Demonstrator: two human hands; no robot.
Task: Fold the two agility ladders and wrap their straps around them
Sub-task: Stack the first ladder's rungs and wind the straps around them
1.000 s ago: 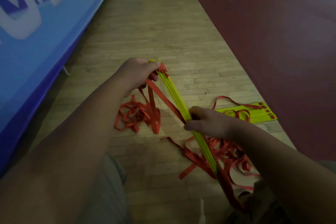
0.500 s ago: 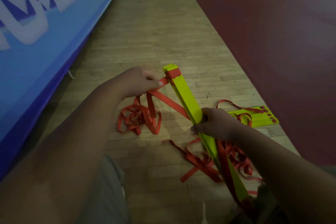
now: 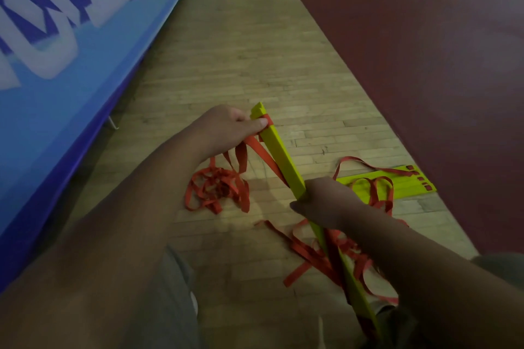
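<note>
Stacked yellow-green plastic ladder rungs (image 3: 283, 161), raised over wooden floor (image 3: 255, 65): right hand (image 3: 326, 202) gripping mid-bundle, left hand (image 3: 226, 127) pinching red webbing strap (image 3: 262, 150) at top end, needing taut, even turns

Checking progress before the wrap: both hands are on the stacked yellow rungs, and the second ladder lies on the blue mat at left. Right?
Not quite. In the head view the second ladder lies on the wooden floor at right, beside the dark red mat. Left hand and right hand do both hold the stacked yellow rungs.
</note>
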